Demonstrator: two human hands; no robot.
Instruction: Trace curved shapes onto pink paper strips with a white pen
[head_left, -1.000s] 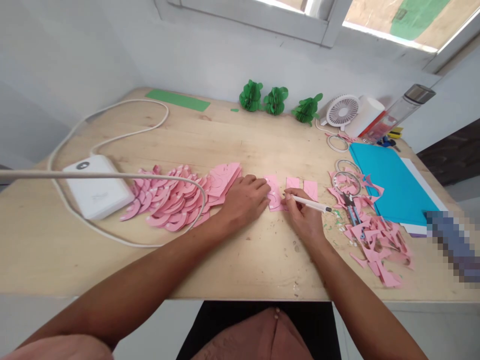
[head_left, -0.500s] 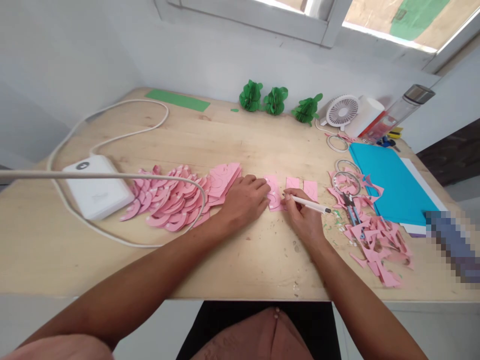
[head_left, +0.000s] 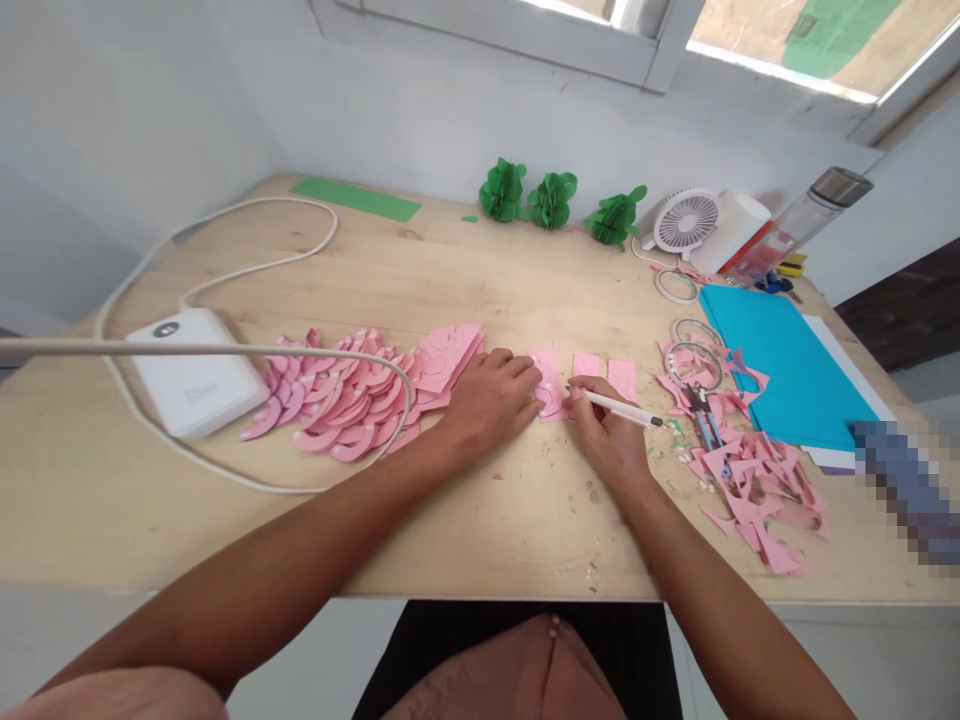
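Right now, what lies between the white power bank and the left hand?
Head view: from the white power bank, a pile of cut pink paper pieces, then pink sheets with drawn curves beside the left hand. A pale cable also crosses there.

Below the front edge of the table (head_left: 480,560), a dusty-pink top (head_left: 502,685) with two small pale buttons (head_left: 554,631) is worn. The left arm (head_left: 300,565) is partly covered by a matching sleeve (head_left: 135,697); black cloth (head_left: 409,640) is seen alongside.
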